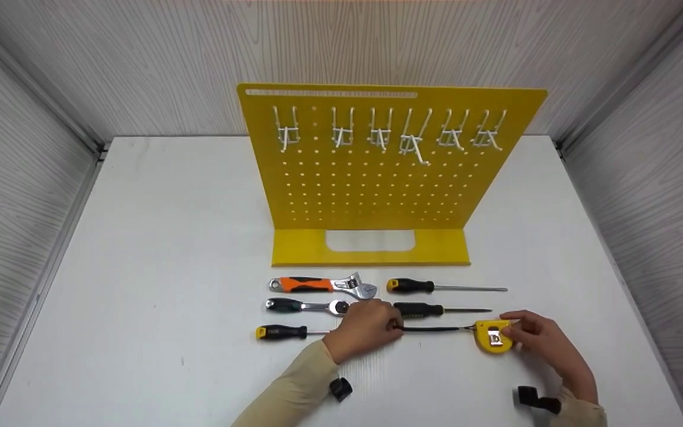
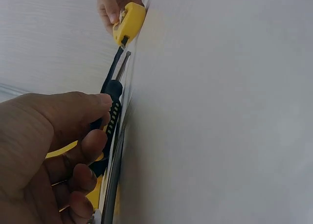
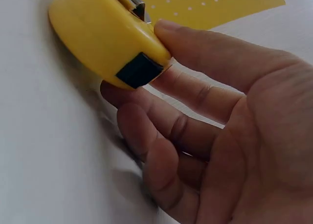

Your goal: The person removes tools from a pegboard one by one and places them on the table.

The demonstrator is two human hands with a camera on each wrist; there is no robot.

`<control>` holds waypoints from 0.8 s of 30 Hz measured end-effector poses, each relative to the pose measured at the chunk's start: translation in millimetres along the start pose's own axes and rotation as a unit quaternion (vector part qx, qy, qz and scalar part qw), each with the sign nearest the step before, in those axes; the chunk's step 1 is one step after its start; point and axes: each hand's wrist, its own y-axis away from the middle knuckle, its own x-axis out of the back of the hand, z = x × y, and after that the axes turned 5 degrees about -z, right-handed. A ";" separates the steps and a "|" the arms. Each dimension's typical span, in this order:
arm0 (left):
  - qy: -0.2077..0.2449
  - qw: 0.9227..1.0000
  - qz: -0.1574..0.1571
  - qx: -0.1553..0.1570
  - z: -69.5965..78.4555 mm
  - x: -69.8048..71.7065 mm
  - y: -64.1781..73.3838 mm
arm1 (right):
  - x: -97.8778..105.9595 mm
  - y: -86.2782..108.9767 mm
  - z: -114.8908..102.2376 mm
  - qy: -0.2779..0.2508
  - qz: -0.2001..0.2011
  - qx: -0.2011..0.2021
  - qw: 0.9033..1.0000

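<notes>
At the front right of the tools, a yellow tape measure [image 1: 492, 337] sits just over the white table, its metal clip facing up. My right hand [image 1: 549, 347] holds its right end between thumb and fingers; the right wrist view shows the grip on the yellow case [image 3: 102, 33]. A black wrist strap [image 1: 436, 329] stretches left from the case, fairly straight. Its far end is pinched between the thumb and index finger of my left hand [image 1: 365, 329]. That hand partly covers a screwdriver [image 1: 282, 332] and a ratchet wrench [image 1: 311, 306].
Behind stands a yellow pegboard [image 1: 371, 207] with several white hooks [image 1: 415, 145] along its top. Between board and hands lie an orange-handled adjustable wrench [image 1: 311, 284], a yellow-and-black screwdriver [image 1: 412, 286] and a black-handled screwdriver [image 1: 421, 309]. Walls enclose the table's back and sides.
</notes>
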 end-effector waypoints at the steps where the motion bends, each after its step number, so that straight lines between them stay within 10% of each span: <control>1: 0.001 1.000 -0.001 0.001 0.1 0.1 0.3 | -0.2 0.0 -0.2 0.001 0.002 -0.002 1.000; 24: 0.011 1.000 -0.017 0.002 1.9 1.2 -0.2 | -4.5 2.0 -1.2 0.015 0.022 0.003 1.000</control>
